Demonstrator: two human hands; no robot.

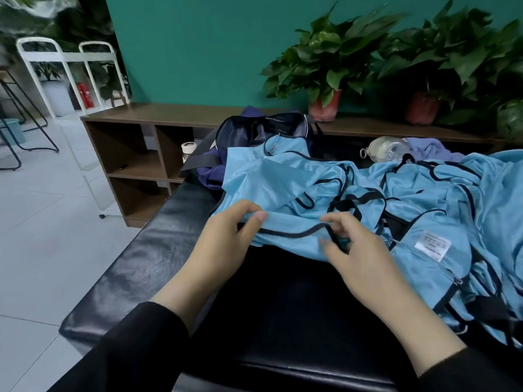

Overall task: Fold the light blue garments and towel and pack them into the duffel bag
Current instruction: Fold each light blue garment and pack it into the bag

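Your left hand (pixel 226 239) pinched the dark-trimmed hem of a light blue garment (pixel 271 182) between thumb and fingers, near the left edge of the black padded bench (pixel 135 258). Your right hand (pixel 353 250) had its fingers curled round the same dark trim a little further along, holding the hem taut between the two hands. That garment lay spread toward the far end of the bench, its top edge resting against the navy duffel bag (pixel 254 131), which sat open at the far left corner. A heap of more light blue garments (pixel 452 199) covered the right side of the bench, one showing a white care label (pixel 432 245). At the far edge, behind the heap, lay a clear plastic bottle (pixel 387 149) on its side, and just beside it a lavender cloth (pixel 433 149), possibly the towel, though the blur makes that hard to confirm. Beyond the bench stood a brown low shelf unit (pixel 135 154) carrying two potted plants (pixel 328 60) against the teal wall (pixel 198 46). A white metal rack (pixel 65 77) stood on the pale tiled floor to the left.
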